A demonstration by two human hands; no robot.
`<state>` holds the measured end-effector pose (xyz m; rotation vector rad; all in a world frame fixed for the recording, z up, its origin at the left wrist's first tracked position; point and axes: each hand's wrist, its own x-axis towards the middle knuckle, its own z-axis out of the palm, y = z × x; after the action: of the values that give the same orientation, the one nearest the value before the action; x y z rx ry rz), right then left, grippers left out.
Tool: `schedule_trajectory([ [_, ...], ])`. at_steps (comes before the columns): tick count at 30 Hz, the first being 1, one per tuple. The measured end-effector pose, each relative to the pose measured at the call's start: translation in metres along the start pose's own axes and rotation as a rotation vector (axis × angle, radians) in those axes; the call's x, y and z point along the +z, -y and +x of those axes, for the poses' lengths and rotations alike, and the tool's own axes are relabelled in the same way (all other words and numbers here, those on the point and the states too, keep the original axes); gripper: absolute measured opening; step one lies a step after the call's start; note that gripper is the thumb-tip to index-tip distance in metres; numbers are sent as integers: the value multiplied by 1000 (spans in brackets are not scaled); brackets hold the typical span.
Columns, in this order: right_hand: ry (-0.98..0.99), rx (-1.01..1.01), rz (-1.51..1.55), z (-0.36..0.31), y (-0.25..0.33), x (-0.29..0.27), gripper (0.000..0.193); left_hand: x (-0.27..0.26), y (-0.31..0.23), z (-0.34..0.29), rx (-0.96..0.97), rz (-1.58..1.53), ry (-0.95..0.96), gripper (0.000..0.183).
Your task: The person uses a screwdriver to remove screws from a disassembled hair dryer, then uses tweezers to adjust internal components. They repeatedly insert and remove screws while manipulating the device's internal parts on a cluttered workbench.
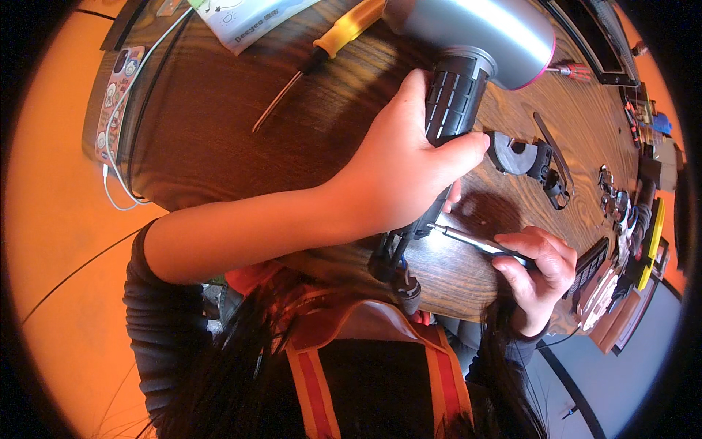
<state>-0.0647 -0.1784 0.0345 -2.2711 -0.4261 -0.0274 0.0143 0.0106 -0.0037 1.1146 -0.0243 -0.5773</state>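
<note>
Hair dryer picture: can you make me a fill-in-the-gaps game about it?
1. The left hand grips the hair dryer by its ____ handle.
2. The right hand holds a thin ____ tool against the handle's end.
3. The loose screwdriver on the table has a ____ handle.

Missing words: black; metal; yellow

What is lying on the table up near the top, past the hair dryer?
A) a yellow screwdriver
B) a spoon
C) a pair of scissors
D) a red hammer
A: a yellow screwdriver lies on the table beyond the hair dryer, whose handle the left hand grips, while the right hand holds a small tool at its base.
</note>
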Motion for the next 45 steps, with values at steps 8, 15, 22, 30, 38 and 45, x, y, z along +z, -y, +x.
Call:
schedule_trajectory([
  [8, -24, -29, 59, 0, -2, 3, 26, -1, 0, 0, 23, -30, 30, 34],
  [15, -6, -143, 18, 3, -5, 2, 23, 0, -3, 0, -21, -45, 9, 31],
  [22, 29, 64, 154, 1, 1, 2, 18, 0, -4, -1, -7, -32, 35, 29],
  [30, -44, -174, -3, 3, 2, 5, 13, 1, -6, 0, -26, -22, 12, 29],
  [38, 146, 763, 938, 5, 0, 0, 15, 3, -2, 1, 45, 51, 19, 29],
  [45, 44, -284, -86, 6, -5, -1, 16, 2, -4, 1, -1, 53, 29, 29],
])
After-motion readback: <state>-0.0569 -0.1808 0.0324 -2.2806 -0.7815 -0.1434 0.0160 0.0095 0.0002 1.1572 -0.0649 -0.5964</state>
